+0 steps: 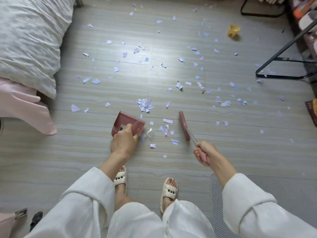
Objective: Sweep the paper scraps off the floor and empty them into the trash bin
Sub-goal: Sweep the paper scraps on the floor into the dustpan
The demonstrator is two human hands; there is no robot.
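Head-camera view: pale paper scraps (145,104) were seen scattered widely across the grey tiled floor (85,152), with one small heap gathered just beyond the mouth of a pink dustpan (126,123). The dustpan was gripped by its handle in the left hand (124,143), fingers curled round it, and was held low at the floor. A pink hand brush (184,126) was held by its handle in the right hand (203,153), fingers wrapped closed around it, its head pointed away from the person, to the right of the dustpan, with several scraps lying between the two tools. White sleeves and white slippers (169,193) were visible at the bottom of the frame. A bed with a grey-and-white duvet (29,40) and pink sheet (22,103) was seen at the left edge. A small yellow cup-like container (233,31) lay on the floor at the upper right, near black metal furniture legs (281,66). A grey perforated mat (283,191) was seen at the lower right.
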